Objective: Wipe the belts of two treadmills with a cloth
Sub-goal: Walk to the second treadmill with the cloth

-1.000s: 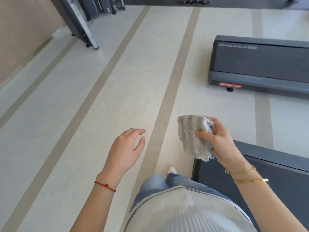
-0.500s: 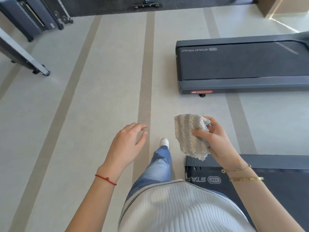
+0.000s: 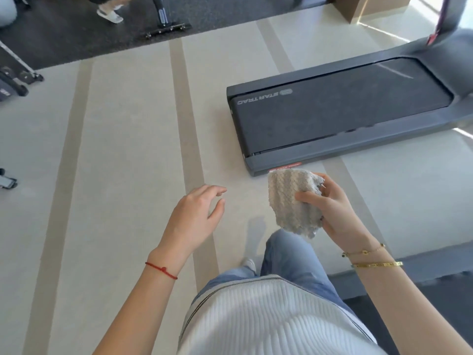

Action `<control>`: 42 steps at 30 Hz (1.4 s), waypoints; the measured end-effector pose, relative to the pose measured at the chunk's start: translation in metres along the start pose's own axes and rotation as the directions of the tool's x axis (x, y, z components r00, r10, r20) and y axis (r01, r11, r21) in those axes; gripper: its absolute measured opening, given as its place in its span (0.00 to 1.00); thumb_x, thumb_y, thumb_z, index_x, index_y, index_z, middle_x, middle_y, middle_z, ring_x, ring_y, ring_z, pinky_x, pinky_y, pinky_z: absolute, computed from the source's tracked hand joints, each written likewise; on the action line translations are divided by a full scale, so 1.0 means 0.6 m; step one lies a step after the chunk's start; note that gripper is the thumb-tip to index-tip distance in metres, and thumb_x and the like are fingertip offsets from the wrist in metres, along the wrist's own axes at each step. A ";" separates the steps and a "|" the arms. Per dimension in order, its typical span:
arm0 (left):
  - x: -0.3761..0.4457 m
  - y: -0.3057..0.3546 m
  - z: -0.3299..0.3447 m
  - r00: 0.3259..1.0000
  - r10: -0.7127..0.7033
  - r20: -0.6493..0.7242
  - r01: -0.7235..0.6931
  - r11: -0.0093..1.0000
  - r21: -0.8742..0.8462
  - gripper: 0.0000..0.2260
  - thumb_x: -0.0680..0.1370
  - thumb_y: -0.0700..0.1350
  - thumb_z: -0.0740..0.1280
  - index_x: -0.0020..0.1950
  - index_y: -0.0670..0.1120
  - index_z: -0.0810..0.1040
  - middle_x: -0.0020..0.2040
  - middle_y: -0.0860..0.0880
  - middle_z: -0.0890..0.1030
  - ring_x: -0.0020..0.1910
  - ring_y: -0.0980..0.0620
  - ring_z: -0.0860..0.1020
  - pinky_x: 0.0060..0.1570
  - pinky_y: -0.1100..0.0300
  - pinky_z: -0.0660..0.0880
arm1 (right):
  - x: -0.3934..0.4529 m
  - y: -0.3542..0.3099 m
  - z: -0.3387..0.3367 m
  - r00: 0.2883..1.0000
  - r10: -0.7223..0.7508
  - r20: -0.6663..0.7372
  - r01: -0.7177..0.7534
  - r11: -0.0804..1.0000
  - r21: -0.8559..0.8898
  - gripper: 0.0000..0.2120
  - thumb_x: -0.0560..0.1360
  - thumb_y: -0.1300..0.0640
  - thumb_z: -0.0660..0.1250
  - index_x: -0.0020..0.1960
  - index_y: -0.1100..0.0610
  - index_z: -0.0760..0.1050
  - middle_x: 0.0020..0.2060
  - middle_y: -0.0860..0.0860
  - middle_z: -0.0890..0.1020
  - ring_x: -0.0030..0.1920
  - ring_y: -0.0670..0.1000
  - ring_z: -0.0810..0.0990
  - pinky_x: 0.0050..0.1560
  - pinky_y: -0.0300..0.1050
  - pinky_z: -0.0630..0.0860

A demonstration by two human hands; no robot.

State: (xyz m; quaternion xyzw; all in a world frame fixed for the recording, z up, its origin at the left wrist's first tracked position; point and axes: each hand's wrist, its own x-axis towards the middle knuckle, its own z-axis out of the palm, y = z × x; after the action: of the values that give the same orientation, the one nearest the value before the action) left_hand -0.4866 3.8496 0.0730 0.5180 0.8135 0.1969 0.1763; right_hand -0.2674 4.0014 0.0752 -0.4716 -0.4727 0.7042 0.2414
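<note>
A grey-white textured cloth [image 3: 291,201] hangs folded in front of me, gripped by my right hand [image 3: 332,208] with thumb over its front. My left hand [image 3: 197,216] hovers over the floor with fingers relaxed and holds nothing. Ahead on the right lies a dark treadmill; its black belt [image 3: 332,108] carries a STAR TRAC logo near the rear end. A second treadmill [image 3: 409,278] shows only as a dark edge at the lower right, beside my right forearm and behind my leg.
Pale floor with beige stripes [image 3: 186,139] stretches ahead and left. Dark mat flooring [image 3: 76,34] at the top holds a machine base [image 3: 166,26] and another person's foot [image 3: 110,12]. More equipment bases [image 3: 12,83] sit at the left edge.
I have stepped forward and turned right, so the far treadmill looks nearer and more centred. The near treadmill has slid to the lower right corner. Both hands keep their pose.
</note>
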 end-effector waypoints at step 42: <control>1.224 -0.150 0.445 0.952 -0.283 -0.115 0.286 0.958 0.018 0.13 0.81 0.41 0.61 0.64 0.45 0.78 0.60 0.49 0.81 0.57 0.47 0.78 0.56 0.53 0.75 | 1.419 -0.029 -0.123 0.952 0.305 0.039 -0.290 0.933 -0.212 0.16 0.74 0.66 0.66 0.61 0.62 0.74 0.59 0.61 0.80 0.59 0.62 0.79 0.60 0.61 0.78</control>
State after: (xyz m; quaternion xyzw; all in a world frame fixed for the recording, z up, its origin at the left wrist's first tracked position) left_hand -0.7200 4.5215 -0.2628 0.3865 0.8915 0.1842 0.1482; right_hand -0.5768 4.7107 -0.2883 -0.5347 -0.4739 0.6966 0.0654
